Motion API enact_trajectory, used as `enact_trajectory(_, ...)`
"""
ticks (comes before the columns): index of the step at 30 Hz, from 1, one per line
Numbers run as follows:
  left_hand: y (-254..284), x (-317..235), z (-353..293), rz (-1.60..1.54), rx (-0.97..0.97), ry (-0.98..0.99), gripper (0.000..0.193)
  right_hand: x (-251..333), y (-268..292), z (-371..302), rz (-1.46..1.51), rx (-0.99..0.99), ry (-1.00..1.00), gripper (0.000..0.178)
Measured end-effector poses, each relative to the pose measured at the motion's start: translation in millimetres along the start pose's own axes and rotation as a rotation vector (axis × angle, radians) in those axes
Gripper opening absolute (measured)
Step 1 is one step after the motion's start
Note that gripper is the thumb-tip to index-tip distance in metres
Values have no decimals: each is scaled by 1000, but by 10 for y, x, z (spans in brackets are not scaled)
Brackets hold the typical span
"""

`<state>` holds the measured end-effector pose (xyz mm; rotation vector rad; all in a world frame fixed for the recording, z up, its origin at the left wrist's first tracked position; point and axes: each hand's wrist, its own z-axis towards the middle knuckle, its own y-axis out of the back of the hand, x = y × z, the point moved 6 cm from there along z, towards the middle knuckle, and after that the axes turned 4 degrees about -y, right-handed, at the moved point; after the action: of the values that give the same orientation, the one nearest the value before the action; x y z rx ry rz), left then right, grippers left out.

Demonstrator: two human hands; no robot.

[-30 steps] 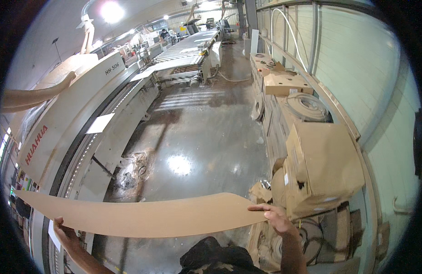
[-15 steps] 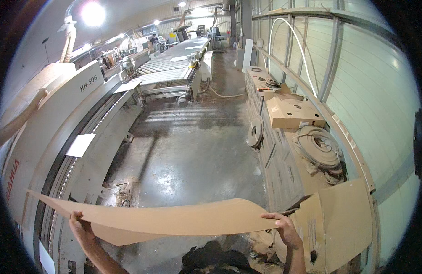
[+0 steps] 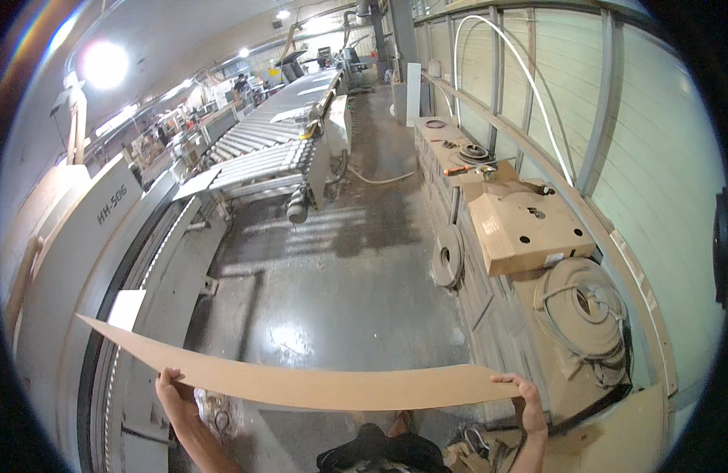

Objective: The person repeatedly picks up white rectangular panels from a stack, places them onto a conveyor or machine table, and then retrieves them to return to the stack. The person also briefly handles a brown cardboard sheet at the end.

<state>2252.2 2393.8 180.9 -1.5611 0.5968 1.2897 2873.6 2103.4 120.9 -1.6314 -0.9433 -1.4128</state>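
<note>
A long, thin brown sheet (image 3: 325, 388), like fibreboard or card, spans the space in front of my body, bowed slightly and seen at a shallow angle. My left hand (image 3: 175, 388) grips its near edge toward the left, fingers curled around it. The sheet's pointed left corner reaches past that hand, over the edge of the machine (image 3: 112, 225). At the other end my right hand (image 3: 526, 396) pinches the right side, with its fingers on top. On the machine's bed, just beyond the left corner, lies a white panel (image 3: 128, 309).
A roller conveyor (image 3: 258, 169) carrying panels runs away at the far left. Along the right wall, a low bench of stacked boxes holds a cardboard box (image 3: 529, 225) and coils of brown banding (image 3: 581, 303). Another coil (image 3: 448, 256) leans at its side. Grey floor (image 3: 332, 276) lies between.
My view has turned and shifted forward. The sheet has moved rightward in view and looks flatter and narrower; both hands keep their hold on it.
</note>
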Motion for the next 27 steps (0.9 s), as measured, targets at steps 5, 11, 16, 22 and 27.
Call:
enact_trajectory(5,-688,448,800,-95,-16,-14,12,235,-253,1652,5,56,305,46)
enact_trajectory(11,-1742,1130,1913,-106,-116,-64,9,482,-463,3817,-709,-389,348,33)
enact_trajectory(16,-2178,1705,2956,-64,-273,-49,21,661,-1134,5905,-33,-217,608,24)
enact_trajectory(22,-3428,2225,3636,-11,-427,-12,12,1248,-1567,8149,238,21,669,22)
enact_trajectory(27,-4492,2759,4047,-178,-478,4,17,1685,-1657,9766,511,210,632,16)
